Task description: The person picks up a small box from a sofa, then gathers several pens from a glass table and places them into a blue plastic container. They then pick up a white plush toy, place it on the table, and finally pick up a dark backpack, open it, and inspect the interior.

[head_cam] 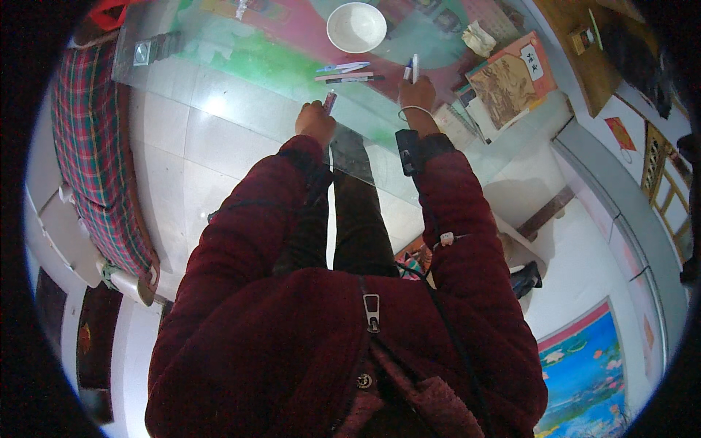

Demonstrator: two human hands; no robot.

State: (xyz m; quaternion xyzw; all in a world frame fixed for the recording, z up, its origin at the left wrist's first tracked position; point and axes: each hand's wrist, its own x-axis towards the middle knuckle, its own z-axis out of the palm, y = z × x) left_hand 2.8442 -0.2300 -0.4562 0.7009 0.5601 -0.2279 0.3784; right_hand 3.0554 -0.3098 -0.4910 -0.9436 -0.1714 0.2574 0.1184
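My left hand point(316, 120) is closed around a short pinkish-purple stick-shaped item point(329, 102) at the near edge of the glass table point(263, 90). Its exact kind is too small to tell. Farther right, my right hand point(417, 94) grips a white pen point(415, 67) and a blue-and-white pen point(408, 71), both pointing away from me. Between and beyond my hands lie several pens: light blue and white ones point(343, 67), with a pink one point(334, 76) and a dark one point(364, 78) just nearer. My fingertips are largely hidden.
A white bowl point(356, 27) stands beyond the pens. On the right are stacked books point(506, 82), a spiral notebook point(455, 123) and crumpled tissue point(478, 39). A square metallic object point(143, 53) sits at the table's left. A plaid-covered seat point(90, 137) stands beyond the left edge.
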